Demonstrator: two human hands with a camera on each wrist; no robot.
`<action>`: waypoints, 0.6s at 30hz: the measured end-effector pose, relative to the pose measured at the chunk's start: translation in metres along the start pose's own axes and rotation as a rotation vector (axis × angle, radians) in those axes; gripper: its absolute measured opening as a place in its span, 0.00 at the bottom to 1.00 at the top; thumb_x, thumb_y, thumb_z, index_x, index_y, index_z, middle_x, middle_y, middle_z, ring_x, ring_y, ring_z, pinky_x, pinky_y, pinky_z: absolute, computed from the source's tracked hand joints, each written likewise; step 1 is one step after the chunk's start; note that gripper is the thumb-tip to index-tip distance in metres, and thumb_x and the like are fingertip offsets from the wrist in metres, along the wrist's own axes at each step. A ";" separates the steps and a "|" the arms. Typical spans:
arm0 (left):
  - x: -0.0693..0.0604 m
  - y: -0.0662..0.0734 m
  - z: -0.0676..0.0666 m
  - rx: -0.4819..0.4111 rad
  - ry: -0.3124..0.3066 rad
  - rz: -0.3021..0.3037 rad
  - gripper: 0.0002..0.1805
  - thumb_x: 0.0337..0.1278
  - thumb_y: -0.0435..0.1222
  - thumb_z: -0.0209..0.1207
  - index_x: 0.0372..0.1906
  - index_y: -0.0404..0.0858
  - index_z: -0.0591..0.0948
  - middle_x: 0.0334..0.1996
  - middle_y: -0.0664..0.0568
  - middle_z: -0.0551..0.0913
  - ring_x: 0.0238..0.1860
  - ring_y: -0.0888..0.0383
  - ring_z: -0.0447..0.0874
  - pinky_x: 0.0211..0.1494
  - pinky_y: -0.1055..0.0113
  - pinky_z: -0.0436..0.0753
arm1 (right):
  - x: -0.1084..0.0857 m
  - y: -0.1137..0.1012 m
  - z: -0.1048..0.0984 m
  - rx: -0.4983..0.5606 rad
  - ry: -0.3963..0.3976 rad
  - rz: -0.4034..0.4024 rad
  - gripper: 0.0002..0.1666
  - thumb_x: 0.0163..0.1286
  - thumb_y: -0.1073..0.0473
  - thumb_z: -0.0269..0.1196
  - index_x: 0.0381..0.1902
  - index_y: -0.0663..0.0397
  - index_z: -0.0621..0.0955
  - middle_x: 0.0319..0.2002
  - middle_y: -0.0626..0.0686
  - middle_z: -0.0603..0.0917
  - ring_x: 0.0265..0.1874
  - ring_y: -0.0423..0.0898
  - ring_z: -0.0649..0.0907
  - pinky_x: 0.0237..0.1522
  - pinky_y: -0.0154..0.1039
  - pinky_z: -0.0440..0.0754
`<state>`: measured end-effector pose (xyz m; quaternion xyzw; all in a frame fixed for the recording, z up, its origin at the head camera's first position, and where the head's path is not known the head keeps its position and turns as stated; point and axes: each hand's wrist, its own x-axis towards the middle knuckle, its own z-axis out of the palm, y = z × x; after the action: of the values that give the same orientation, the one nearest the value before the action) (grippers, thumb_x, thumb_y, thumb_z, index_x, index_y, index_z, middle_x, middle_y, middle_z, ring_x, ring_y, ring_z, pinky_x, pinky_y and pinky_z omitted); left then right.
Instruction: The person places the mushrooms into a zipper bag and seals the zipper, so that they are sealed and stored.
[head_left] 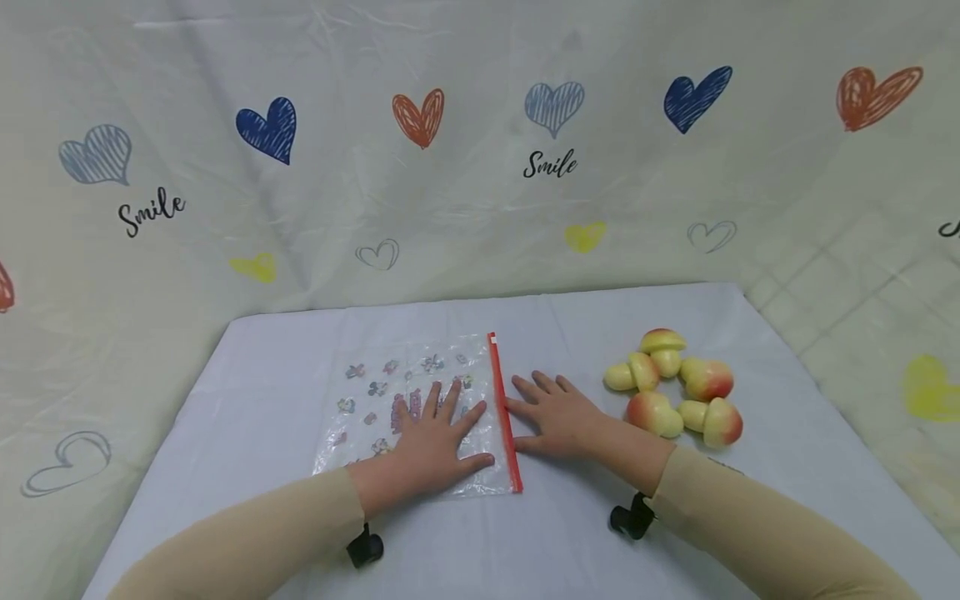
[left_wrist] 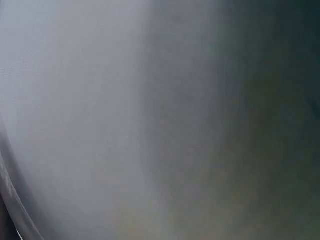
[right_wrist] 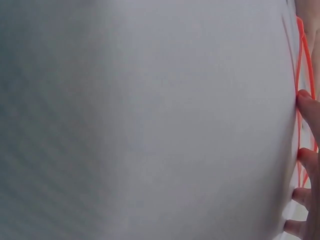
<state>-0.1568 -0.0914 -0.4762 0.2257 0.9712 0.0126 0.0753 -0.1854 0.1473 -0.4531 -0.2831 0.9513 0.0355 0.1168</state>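
Observation:
A clear zip bag [head_left: 427, 350] printed with small flowers and pink lettering lies flat on the table, its red zip edge [head_left: 504, 417] on the right side. My left hand [head_left: 435, 446] rests on the bag with fingers spread, covering part of the print. Palm down beside the red edge is my right hand [head_left: 558, 417]; its fingers are spread and the tips of thumb and forefinger reach that edge. In the right wrist view, fingers [right_wrist: 307, 162] show by the red strip [right_wrist: 300, 55]. The left wrist view is a blur of pale cloth, without the hand.
Several yellow-and-red toy mushrooms [head_left: 708, 379] lie in a loose ring right of my right hand. A white cloth covers the table [head_left: 247, 400]. Behind it hangs a pale curtain [head_left: 480, 200] with hearts and the word Smile. Small black cameras [head_left: 633, 518] sit at both wrists.

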 end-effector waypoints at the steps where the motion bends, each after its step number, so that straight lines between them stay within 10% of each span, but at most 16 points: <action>1: 0.000 0.000 0.001 -0.002 0.000 -0.003 0.47 0.53 0.77 0.41 0.78 0.66 0.50 0.80 0.48 0.37 0.78 0.37 0.33 0.64 0.22 0.42 | 0.000 0.000 -0.001 -0.001 0.000 0.001 0.47 0.62 0.24 0.56 0.76 0.30 0.63 0.78 0.51 0.56 0.75 0.61 0.55 0.70 0.65 0.57; 18: -0.006 0.000 -0.003 -0.098 0.005 -0.040 0.48 0.56 0.74 0.46 0.79 0.58 0.55 0.80 0.44 0.44 0.78 0.37 0.35 0.69 0.27 0.39 | 0.001 0.000 0.002 0.010 -0.010 0.014 0.46 0.63 0.21 0.52 0.76 0.25 0.61 0.78 0.50 0.56 0.76 0.60 0.54 0.71 0.64 0.54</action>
<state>-0.1519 -0.0943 -0.4726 0.2022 0.9739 0.0590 0.0842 -0.1864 0.1469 -0.4550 -0.2757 0.9528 0.0329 0.1227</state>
